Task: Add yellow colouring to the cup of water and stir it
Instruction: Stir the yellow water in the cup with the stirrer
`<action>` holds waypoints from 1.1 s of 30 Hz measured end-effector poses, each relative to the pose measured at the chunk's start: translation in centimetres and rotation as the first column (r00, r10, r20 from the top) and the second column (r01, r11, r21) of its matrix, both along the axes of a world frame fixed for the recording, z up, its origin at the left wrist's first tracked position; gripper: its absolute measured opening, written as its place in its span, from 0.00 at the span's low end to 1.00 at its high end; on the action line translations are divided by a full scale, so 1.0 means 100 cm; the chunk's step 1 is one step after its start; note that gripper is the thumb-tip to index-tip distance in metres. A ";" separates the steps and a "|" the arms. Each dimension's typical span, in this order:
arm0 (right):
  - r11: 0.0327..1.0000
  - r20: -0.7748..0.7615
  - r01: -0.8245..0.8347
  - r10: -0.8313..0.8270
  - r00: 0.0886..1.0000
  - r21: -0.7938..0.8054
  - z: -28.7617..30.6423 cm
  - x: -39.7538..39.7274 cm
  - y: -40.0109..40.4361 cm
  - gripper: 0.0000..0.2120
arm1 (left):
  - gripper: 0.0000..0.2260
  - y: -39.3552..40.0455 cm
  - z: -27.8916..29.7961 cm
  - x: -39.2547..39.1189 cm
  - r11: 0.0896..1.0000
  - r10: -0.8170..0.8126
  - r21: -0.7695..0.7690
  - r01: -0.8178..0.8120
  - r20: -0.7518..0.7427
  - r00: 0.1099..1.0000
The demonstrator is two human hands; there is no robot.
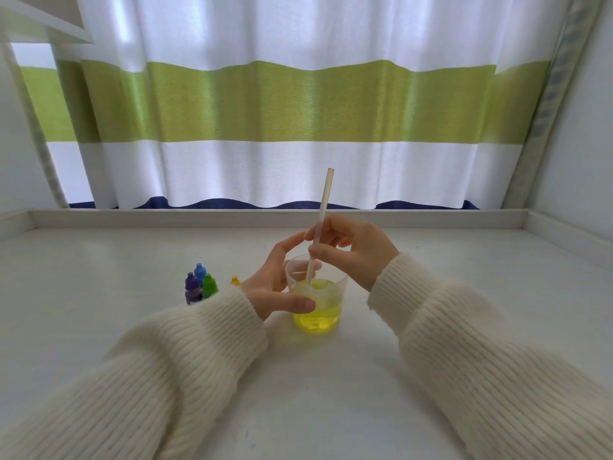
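With the left hand (277, 287) gripping the cup (316, 298) at 9 o'clock, the right hand (353, 250) pinching the straw (321, 224) should stir gently, tip kept under the yellow water (316, 318).

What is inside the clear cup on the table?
The clear cup holds yellow liquid and the lower end of a white stirring stick, pinched by the right hand. The left hand covers part of the cup's left wall.
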State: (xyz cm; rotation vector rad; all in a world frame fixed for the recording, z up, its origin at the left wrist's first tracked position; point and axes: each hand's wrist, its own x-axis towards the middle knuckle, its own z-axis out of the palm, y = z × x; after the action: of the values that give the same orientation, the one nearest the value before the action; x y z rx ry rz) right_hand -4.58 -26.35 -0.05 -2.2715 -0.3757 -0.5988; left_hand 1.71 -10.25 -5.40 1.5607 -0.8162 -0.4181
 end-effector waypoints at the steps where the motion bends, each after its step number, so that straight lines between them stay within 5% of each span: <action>1: 1.000 0.003 0.009 -0.009 1.000 -0.010 0.000 0.001 0.000 0.04 | 0.41 0.000 0.001 -0.001 1.000 -0.002 0.000 0.002 0.000 1.000; 18: 0.974 0.081 0.177 -0.167 0.983 -0.142 0.000 0.003 -0.010 0.04 | 0.40 0.000 -0.004 0.004 0.999 0.017 0.039 -0.017 -0.006 1.000; 33: 0.998 -0.001 0.061 -0.061 0.998 -0.014 0.000 0.000 -0.004 0.03 | 0.40 0.000 -0.001 0.000 0.999 0.026 0.026 -0.026 -0.011 1.000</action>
State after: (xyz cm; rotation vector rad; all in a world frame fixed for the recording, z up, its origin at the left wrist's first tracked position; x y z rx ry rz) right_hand -4.61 -26.80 -0.01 -2.3035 -0.3114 -0.6268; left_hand 1.70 -10.22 -5.52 1.5899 -0.7842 -0.4197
